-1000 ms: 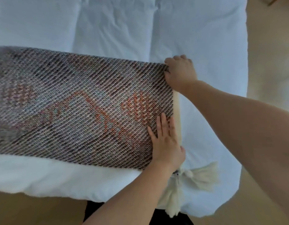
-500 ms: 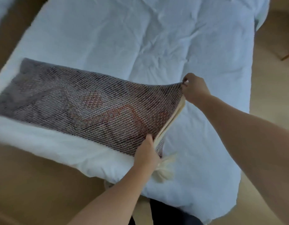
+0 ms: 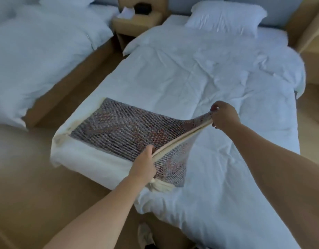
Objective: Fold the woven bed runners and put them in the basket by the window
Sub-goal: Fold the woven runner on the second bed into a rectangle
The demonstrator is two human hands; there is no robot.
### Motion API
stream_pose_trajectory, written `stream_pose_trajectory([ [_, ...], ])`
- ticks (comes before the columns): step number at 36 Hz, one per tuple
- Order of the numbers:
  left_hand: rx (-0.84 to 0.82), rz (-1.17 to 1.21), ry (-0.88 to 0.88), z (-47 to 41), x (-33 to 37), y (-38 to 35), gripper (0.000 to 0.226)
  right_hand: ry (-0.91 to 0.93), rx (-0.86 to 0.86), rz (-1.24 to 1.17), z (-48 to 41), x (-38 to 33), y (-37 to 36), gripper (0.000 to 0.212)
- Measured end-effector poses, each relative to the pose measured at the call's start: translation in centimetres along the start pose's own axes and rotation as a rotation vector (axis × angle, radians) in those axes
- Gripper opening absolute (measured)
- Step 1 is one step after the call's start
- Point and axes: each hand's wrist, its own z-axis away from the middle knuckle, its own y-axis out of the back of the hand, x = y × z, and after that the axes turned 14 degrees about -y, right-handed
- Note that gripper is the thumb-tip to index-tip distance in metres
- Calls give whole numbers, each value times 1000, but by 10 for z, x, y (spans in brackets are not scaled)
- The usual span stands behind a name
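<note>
A woven bed runner (image 3: 119, 130), grey with a reddish pattern and cream edging, lies folded across the foot of the near bed. My left hand (image 3: 145, 163) grips the near corner of its right end. My right hand (image 3: 224, 116) pinches the far corner of the same end. Between my hands that end is lifted off the duvet, and its cream edge runs taut from one hand to the other. A cream tassel (image 3: 160, 186) hangs below my left hand. No basket is in view.
The near bed has a rumpled white duvet (image 3: 200, 83) and a pillow (image 3: 225, 15). A second white bed (image 3: 34, 47) stands to the left across a strip of tan floor (image 3: 25, 186). A wooden nightstand (image 3: 137, 20) sits between the bedheads.
My left hand went from pressing flat on the runner to gripping its corner. Both hands raised the runner's right end off the bed, and the view pulled back to show the room.
</note>
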Motion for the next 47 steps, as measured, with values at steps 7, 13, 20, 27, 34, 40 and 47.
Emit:
stream_pose_trajectory([
  [7, 16, -97, -459, 23, -66, 73, 55, -35, 27, -130, 37, -74, -28, 34],
  [13, 21, -121, -370, 26, -96, 109, 32, 1, 36, -158, 56, -114, -52, 32],
  [20, 83, -15, -229, 13, -123, 122, 29, 1, -2, -223, 49, -146, -81, 33],
  [27, 147, 64, -93, 0, -146, 135, 26, 34, -92, -237, 29, -175, -112, 32],
  [34, 154, 55, -13, -18, -171, 160, 28, 65, -148, -224, 14, -216, -148, 29],
  [40, 148, 53, 39, -29, -220, 178, 28, 98, -171, -154, 5, -259, -197, 29],
  [47, 82, 80, 67, -63, -312, 206, 29, 98, -139, -63, -8, -322, -285, 28],
])
